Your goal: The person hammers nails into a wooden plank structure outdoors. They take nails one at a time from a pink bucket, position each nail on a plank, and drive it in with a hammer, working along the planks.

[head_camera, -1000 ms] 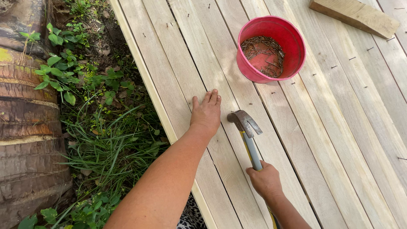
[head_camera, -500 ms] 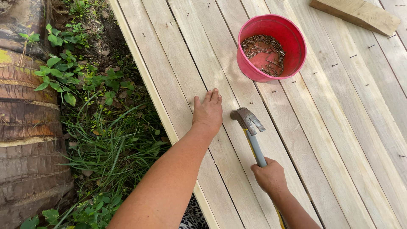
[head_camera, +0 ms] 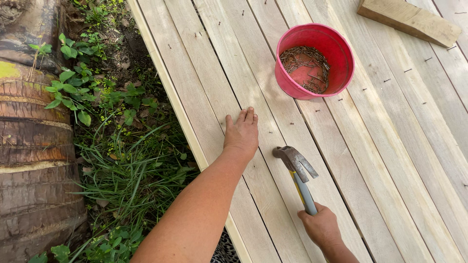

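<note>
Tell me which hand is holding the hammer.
The right hand grips the claw hammer by its handle; the left hand lies flat and empty on a plank.

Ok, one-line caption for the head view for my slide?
Left hand flat on pale deck boards, right hand gripping a claw hammer, near a pink bucket of nails.

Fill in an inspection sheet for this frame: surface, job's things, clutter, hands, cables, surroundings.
Surface: pale wooden deck boards, small nails dotted along them.
Job's things: claw hammer; red bucket holding loose nails.
Clutter: wooden block lying on the boards at top right.
Hands: left hand flat on a board, palm down; right hand gripping the hammer handle.
Cables: nothing seen.
Surroundings: grass and weeds beside the deck edge; banded tree trunk at left.
</note>
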A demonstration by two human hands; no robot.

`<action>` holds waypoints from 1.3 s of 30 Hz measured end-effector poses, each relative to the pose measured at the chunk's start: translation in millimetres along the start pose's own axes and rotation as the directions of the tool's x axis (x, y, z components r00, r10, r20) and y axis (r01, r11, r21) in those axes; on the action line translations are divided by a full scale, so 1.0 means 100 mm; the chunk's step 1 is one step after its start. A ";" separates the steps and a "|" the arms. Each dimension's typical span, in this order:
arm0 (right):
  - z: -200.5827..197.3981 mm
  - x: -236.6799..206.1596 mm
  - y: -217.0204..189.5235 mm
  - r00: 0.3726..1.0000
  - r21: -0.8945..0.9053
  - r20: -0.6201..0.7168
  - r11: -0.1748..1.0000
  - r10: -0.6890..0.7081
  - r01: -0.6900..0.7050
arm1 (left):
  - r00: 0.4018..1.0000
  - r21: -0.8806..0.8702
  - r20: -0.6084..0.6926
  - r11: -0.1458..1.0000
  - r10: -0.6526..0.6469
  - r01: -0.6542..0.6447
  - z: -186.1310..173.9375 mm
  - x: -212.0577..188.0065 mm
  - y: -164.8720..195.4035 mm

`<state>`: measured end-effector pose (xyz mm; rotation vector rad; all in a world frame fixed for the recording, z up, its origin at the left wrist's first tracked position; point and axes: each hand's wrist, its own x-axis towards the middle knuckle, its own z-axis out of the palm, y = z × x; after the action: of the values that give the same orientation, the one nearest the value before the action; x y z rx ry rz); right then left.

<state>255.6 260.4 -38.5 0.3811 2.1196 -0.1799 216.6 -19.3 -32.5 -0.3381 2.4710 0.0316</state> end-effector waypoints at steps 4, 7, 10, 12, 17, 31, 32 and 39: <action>-0.05 0.03 -0.31 0.995 0.058 -0.059 0.995 -0.077 0.081 | 1.000 -0.030 -0.019 1.000 0.004 -0.005 0.02 0.02 0.00; -0.10 -0.05 -0.42 0.995 0.132 -0.047 0.987 -0.090 0.095 | 0.999 -0.054 -0.037 0.999 -0.003 0.001 0.03 0.02 0.01; -0.15 -0.13 -0.48 0.995 0.193 -0.039 0.977 -0.087 0.093 | 0.999 -0.045 -0.033 0.999 -0.001 -0.001 0.02 0.02 0.00; -0.10 -0.20 -0.48 0.996 0.208 -0.016 0.974 -0.084 0.086 | 1.000 -0.031 0.002 0.999 -0.007 0.007 0.04 0.01 -0.02; -0.06 -0.34 -0.36 0.995 0.363 -0.067 0.927 -0.076 0.095 | 0.999 -0.084 -0.040 0.996 -0.003 -0.001 0.06 0.03 -0.02; -0.25 -0.29 -0.62 0.980 0.428 -0.162 0.886 -0.120 0.179 | 0.998 -0.155 0.040 0.987 0.047 -0.040 -0.26 0.11 -0.04; -0.26 -0.28 -0.62 0.977 0.457 -0.178 0.868 -0.122 0.192 | 0.992 -0.228 0.110 0.973 0.061 -0.034 -0.31 0.15 -0.07; -0.34 0.02 -0.69 0.978 0.465 -0.190 0.869 -0.087 0.168 | 0.486 -0.107 -0.871 0.939 0.069 -0.326 -0.91 0.61 0.06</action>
<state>204.5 205.2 -22.6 0.5589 2.2497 -0.7884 114.7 -37.4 3.5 -0.1743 3.5409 0.3860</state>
